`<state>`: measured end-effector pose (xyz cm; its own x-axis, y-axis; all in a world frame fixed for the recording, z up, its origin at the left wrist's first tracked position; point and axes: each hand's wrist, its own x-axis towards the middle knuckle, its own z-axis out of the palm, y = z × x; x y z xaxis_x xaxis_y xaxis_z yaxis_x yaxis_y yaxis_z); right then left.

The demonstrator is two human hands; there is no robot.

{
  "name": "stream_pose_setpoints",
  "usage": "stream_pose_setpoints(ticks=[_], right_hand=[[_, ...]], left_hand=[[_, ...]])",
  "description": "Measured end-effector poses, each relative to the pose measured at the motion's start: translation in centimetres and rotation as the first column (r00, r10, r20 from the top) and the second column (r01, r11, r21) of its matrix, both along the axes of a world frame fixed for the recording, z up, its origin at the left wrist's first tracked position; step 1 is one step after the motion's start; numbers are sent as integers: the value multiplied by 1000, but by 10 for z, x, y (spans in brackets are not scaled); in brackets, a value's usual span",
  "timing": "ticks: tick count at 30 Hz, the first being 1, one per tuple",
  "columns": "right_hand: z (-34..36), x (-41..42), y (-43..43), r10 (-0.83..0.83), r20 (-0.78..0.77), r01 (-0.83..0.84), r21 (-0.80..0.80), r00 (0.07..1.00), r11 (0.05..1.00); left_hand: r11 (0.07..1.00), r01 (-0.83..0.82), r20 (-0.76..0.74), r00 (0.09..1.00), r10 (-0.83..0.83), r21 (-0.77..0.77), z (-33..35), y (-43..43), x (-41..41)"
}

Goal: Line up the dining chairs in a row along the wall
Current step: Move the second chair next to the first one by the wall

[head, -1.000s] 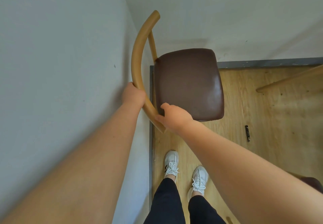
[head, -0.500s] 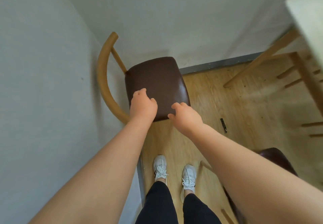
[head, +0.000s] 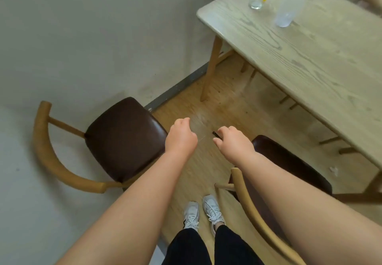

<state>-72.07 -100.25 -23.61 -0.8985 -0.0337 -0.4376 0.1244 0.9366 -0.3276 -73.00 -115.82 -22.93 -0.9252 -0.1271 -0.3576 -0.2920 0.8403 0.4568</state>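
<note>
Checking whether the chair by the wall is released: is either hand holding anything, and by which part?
Nothing is held. The left hand and right hand hang loosely curled over the floor, apart from both chairs.

One view only, from a head-worn wide-angle camera, directed forward and steeply down. Near: both forearms and the shoes (head: 203, 213). Left: wall (head: 82, 37) and chair (head: 124, 138). Far right: table (head: 310, 58). No second view is provided.
</note>
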Motion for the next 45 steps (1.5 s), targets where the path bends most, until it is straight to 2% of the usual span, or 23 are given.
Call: stream_pose_setpoints(ticks=[6, 9, 17, 21, 31, 42, 45], right_hand=[[7, 44, 58, -269, 3, 269, 6, 963, 963], [11, 73, 93, -382, -3, 382, 8, 924, 924], [16, 148, 169, -530, 20, 528, 44, 848, 848], [8, 183, 206, -497, 52, 496, 39, 866, 868], [-12, 277, 285, -304, 128, 304, 23, 944, 952], [-20, 322, 296, -246, 190, 243, 42, 950, 969], [-26, 331, 291, -229, 218, 221, 61, 949, 973]], left_hand=[[948, 319, -17, 948, -319, -15, -1, 69, 7], [883, 470, -16, 882, -470, -20, 0, 113, 21], [742, 668, -10, 743, -669, -64, -1, 187, 72], [710, 694, 23, 717, -697, -118, -8, 217, 107], [812, 562, 68, 826, -559, -156, -26, 279, 218], [823, 546, 146, 837, -527, -157, -42, 264, 288], [837, 525, 103, 851, -515, -154, -49, 258, 295]])
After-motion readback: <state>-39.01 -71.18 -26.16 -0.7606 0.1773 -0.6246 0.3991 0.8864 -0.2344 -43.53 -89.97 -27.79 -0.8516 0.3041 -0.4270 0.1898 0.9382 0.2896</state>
